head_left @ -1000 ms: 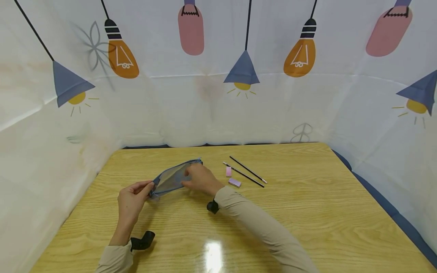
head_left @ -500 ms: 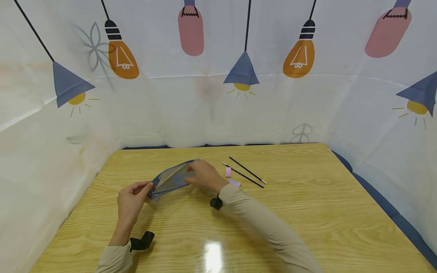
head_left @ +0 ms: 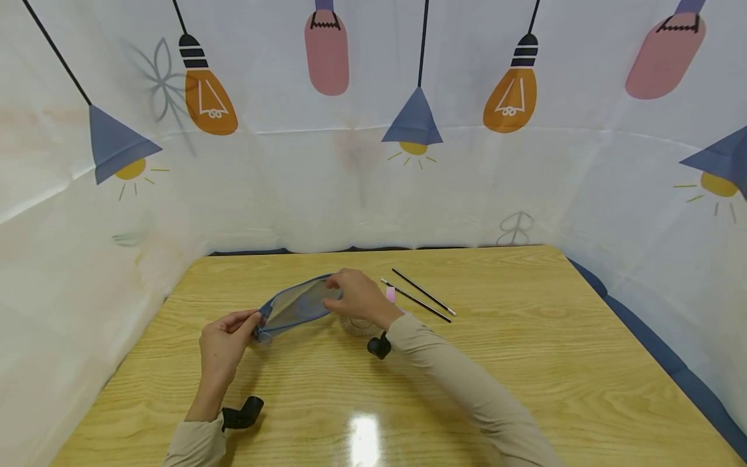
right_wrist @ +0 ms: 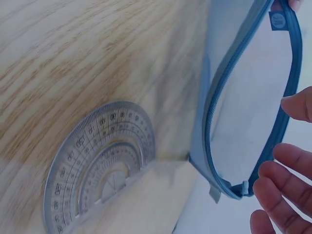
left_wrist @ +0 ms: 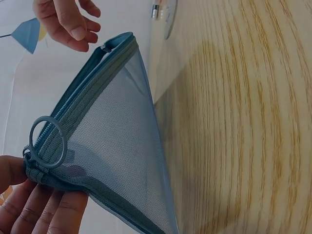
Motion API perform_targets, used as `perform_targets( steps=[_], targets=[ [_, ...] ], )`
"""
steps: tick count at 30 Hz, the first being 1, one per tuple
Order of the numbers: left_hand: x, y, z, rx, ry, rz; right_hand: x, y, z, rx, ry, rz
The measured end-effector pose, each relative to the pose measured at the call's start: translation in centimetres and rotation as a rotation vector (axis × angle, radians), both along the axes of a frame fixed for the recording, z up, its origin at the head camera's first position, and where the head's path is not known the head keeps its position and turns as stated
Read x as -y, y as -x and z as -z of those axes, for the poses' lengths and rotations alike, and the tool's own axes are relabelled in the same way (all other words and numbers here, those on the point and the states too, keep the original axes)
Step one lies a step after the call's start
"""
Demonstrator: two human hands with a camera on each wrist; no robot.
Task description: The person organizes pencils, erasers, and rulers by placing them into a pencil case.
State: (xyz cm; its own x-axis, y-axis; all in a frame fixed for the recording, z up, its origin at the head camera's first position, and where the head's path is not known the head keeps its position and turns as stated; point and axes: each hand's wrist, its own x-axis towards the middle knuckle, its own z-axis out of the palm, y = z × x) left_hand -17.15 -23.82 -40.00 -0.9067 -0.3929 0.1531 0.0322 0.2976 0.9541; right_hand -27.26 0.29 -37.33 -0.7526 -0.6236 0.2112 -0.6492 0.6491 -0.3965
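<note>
A blue mesh zip pouch [head_left: 294, 305] stands above the table with its zip undone. My left hand [head_left: 224, 344] pinches its near left corner, beside the ring-shaped zip pull [left_wrist: 48, 142]. My right hand [head_left: 364, 295] hovers at the pouch's far end, fingers loosely bent and holding nothing; the left wrist view shows a gap between them and the pouch. In the right wrist view, the pouch's mouth [right_wrist: 212, 112] gapes wide, with a small label inside. On the table under my right hand lies a clear protractor [right_wrist: 100, 165], partly hidden in the head view.
Two dark pencils [head_left: 423, 292] lie side by side right of my right hand. A pink eraser [head_left: 390, 294] rests near them; another is almost hidden behind the wrist. The wooden table [head_left: 525, 363] meets a printed curtain [head_left: 350, 181] at the back.
My right hand has drawn back slightly to the right, away from the pouch, and the protractor now shows beneath it. The second eraser has become mostly covered. My left hand stays put.
</note>
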Motion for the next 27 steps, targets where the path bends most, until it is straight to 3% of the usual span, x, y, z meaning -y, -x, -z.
perform_targets(
  steps=[11,27],
  targets=[
    [0.1,0.0,0.2,-0.002,0.006,-0.009,-1.1,-0.7,-0.7,-0.06,-0.028,0.021],
    [0.1,0.2,0.1,-0.015,-0.019,-0.018,-2.2,-1.8,-0.9,-0.142,0.024,0.029]
  ],
)
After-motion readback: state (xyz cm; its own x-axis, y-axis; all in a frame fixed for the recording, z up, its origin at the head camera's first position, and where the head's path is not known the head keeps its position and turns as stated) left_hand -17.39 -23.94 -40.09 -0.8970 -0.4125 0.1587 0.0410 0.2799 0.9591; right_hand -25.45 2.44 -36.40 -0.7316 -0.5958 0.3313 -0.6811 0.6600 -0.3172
